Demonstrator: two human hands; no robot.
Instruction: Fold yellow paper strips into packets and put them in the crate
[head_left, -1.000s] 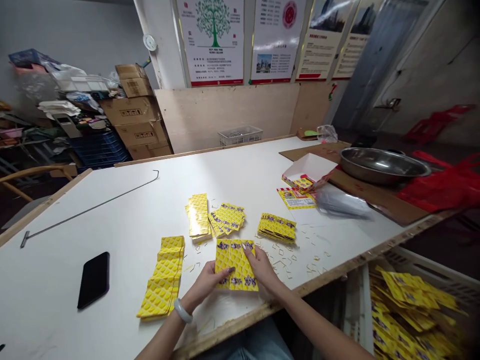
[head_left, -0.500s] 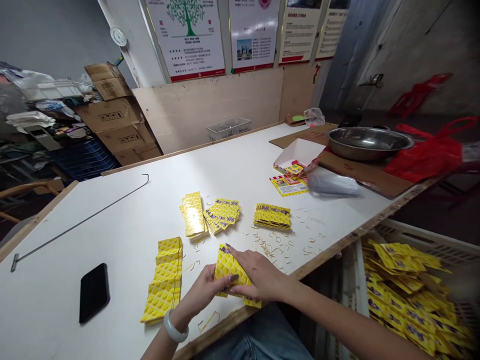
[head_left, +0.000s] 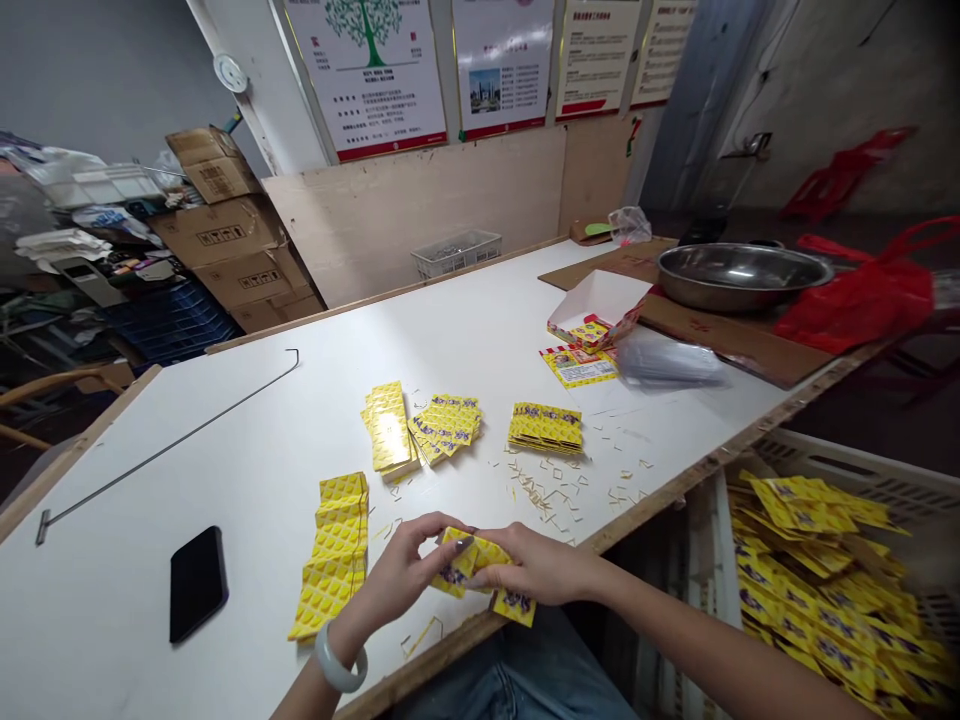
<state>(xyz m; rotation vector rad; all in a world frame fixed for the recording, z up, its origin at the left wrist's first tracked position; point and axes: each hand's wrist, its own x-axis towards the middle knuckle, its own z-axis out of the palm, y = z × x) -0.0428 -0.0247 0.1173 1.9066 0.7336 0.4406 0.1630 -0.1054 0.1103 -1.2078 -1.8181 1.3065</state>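
Both hands grip a yellow patterned card packet (head_left: pixel 451 578) with purple print, over the table's near edge. My left hand (head_left: pixel 411 562) is closed on its left side, thumb on top. From the right, my right hand (head_left: pixel 531 565) pinches it, and a second yellow piece (head_left: pixel 516 606) sticks out below the fingers. Left of my hands lies a row of yellow folded cards (head_left: pixel 330 555). Beyond them are a yellow stack (head_left: pixel 390 425), a fanned pile of yellow packets (head_left: pixel 448 425) and another bundle of yellow packets (head_left: pixel 546 427).
A phone (head_left: pixel 197 583) and a long metal rod (head_left: pixel 172 440) lie at left. Thin scraps (head_left: pixel 551 490) litter the table. An open box (head_left: pixel 600 305), plastic sleeves (head_left: pixel 667 362) and a steel basin (head_left: pixel 742 275) stand back right. A crate (head_left: pixel 795 455) of yellow packets sits below right.
The packet in my hands has tilted and turned, so more purple print shows. My left fingers have shifted to its upper edge, and my right hand has moved slightly lower.
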